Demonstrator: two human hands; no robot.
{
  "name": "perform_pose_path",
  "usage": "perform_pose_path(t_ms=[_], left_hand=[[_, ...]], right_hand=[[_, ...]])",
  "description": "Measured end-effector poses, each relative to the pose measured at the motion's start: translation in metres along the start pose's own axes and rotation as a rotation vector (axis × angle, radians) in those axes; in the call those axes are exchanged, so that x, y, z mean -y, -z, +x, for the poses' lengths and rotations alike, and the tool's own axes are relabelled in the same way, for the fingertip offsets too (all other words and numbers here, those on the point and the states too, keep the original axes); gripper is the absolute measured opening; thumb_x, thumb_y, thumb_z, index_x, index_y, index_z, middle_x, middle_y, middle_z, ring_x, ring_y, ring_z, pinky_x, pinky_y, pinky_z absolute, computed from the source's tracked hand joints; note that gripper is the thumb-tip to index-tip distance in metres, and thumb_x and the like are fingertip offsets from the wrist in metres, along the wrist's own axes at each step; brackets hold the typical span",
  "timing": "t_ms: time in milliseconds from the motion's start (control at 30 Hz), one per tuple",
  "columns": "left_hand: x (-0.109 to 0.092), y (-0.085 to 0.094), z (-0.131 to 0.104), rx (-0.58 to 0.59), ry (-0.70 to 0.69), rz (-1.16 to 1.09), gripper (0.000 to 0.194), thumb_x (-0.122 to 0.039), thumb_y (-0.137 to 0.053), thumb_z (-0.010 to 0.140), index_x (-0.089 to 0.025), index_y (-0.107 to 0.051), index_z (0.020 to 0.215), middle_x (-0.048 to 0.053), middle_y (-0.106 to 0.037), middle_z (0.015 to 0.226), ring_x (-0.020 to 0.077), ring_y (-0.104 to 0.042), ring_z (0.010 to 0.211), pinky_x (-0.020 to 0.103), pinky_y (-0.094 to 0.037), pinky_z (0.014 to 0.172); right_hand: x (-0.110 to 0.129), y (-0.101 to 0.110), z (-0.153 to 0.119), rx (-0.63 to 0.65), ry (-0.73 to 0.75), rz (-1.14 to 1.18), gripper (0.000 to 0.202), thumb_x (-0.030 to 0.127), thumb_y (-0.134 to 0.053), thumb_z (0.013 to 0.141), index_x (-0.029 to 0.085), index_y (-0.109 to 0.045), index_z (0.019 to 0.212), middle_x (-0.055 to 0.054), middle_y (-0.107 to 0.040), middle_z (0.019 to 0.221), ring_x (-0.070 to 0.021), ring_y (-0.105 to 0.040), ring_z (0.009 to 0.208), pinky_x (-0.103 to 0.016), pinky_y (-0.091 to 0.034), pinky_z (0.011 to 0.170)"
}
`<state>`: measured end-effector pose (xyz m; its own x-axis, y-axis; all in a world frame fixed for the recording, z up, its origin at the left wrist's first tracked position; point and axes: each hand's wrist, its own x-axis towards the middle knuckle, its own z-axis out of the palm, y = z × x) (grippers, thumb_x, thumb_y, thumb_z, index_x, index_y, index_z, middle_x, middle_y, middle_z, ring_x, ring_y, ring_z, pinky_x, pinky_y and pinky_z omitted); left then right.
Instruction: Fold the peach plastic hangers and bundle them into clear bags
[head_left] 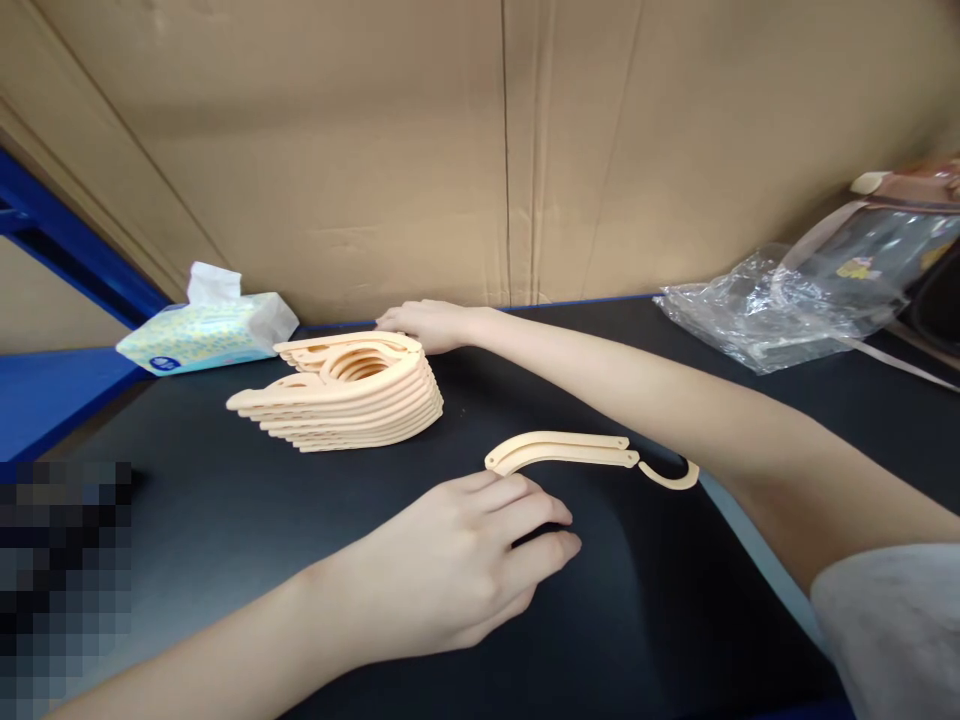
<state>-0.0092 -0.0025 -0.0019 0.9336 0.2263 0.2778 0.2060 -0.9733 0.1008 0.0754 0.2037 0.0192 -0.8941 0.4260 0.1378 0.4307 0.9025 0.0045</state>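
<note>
A neat stack of cream plastic folding hangers point(360, 400) lies on the black tabletop, left of centre. My right hand point(427, 325) is at the back right of this stack, its arm crossing from the right; the stack partly hides its fingers, so its grip cannot be made out. Nearer the middle, a single folded cream hanger arm piece point(562, 448) lies flat, with a separate-looking curved hook point(671, 478) at its right end. My left hand point(480, 560) is open, palm down just in front of the piece's left end, fingers apart and slightly bent.
A tissue pack point(206, 330) stands at the back left beside a blue metal frame point(82, 260). Crumpled clear plastic point(772, 310) and a transparent bottle with a strap point(870, 250) are at the back right. Cardboard point(375, 150) walls off the rear of the black table point(225, 520).
</note>
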Motion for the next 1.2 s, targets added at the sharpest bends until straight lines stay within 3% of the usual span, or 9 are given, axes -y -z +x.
perform_pose_path(t_ms=[100, 167, 500, 633, 767, 900, 1067, 1200], left_hand=[[0.000, 0.000, -0.001, 0.000, -0.002, -0.003, 0.025, -0.016, -0.043, 0.104, -0.011, -0.064, 0.119, 0.009, -0.071, 0.119, 0.0237, -0.064, 0.106, 0.035, -0.052, 0.093], [-0.001, 0.000, -0.001, 0.001, -0.006, -0.006, 0.025, -0.016, -0.044, 0.104, -0.011, -0.064, 0.119, 0.009, -0.071, 0.119, 0.0237, -0.064, 0.106, 0.035, -0.052, 0.094], [-0.001, -0.001, 0.001, -0.008, -0.019, 0.027, 0.025, -0.015, -0.043, 0.104, -0.013, -0.063, 0.119, 0.009, -0.071, 0.118, 0.0224, -0.064, 0.105, 0.034, -0.052, 0.091], [-0.001, -0.001, 0.002, -0.027, -0.021, 0.019, 0.025, -0.016, -0.042, 0.105, -0.012, -0.063, 0.118, 0.009, -0.071, 0.116, 0.0221, -0.065, 0.104, 0.034, -0.052, 0.092], [-0.002, 0.000, 0.002, -0.015, -0.024, 0.019, 0.025, -0.016, -0.042, 0.105, -0.012, -0.063, 0.118, 0.008, -0.071, 0.117, 0.0222, -0.065, 0.105, 0.034, -0.052, 0.091], [-0.001, 0.000, 0.002, -0.004, -0.018, 0.023, 0.025, -0.015, -0.043, 0.104, -0.012, -0.063, 0.118, 0.008, -0.070, 0.117, 0.0227, -0.065, 0.105, 0.034, -0.052, 0.090], [-0.001, -0.002, 0.001, -0.004, -0.027, 0.024, 0.024, -0.015, -0.045, 0.104, -0.011, -0.063, 0.119, 0.008, -0.070, 0.119, 0.0233, -0.065, 0.105, 0.035, -0.053, 0.090], [-0.001, -0.001, 0.001, -0.006, -0.024, 0.031, 0.025, -0.016, -0.043, 0.104, -0.012, -0.063, 0.119, 0.008, -0.071, 0.118, 0.0228, -0.065, 0.105, 0.034, -0.052, 0.091]], right_hand=[[-0.006, 0.000, -0.007, 0.015, -0.016, 0.021, 0.037, 0.015, -0.048, 0.099, 0.026, -0.069, 0.127, -0.003, -0.073, 0.131, -0.0206, -0.068, 0.111, -0.031, -0.049, 0.082], [-0.012, 0.000, -0.019, -0.009, -0.040, 0.009, 0.038, 0.015, -0.046, 0.100, 0.025, -0.068, 0.129, -0.005, -0.072, 0.133, -0.0228, -0.068, 0.114, -0.033, -0.048, 0.086], [-0.043, -0.003, -0.136, -0.086, -0.118, -0.060, 0.034, 0.024, -0.043, 0.105, 0.024, -0.068, 0.128, -0.008, -0.070, 0.135, -0.0257, -0.067, 0.115, -0.039, -0.051, 0.092], [-0.047, -0.001, -0.156, -0.098, -0.143, -0.077, 0.033, 0.028, -0.044, 0.105, 0.024, -0.069, 0.126, -0.009, -0.071, 0.130, -0.0260, -0.066, 0.113, -0.039, -0.050, 0.092], [-0.035, 0.002, -0.158, -0.106, -0.144, -0.087, 0.033, 0.031, -0.046, 0.105, 0.021, -0.070, 0.126, -0.011, -0.072, 0.119, -0.0248, -0.067, 0.104, -0.038, -0.049, 0.090], [-0.008, 0.002, -0.163, -0.124, -0.156, -0.104, 0.035, 0.032, -0.048, 0.104, 0.021, -0.070, 0.128, -0.012, -0.070, 0.107, -0.0244, -0.065, 0.092, -0.037, -0.046, 0.080], [0.021, 0.004, -0.179, -0.159, -0.211, -0.087, 0.032, 0.028, -0.052, 0.102, 0.013, -0.072, 0.121, -0.013, -0.072, 0.100, -0.0255, -0.064, 0.093, -0.038, -0.044, 0.083], [0.025, 0.012, -0.197, -0.195, -0.271, -0.013, 0.035, 0.033, -0.056, 0.101, 0.014, -0.066, 0.128, -0.008, -0.074, 0.100, -0.0232, -0.066, 0.094, -0.037, -0.048, 0.086]])
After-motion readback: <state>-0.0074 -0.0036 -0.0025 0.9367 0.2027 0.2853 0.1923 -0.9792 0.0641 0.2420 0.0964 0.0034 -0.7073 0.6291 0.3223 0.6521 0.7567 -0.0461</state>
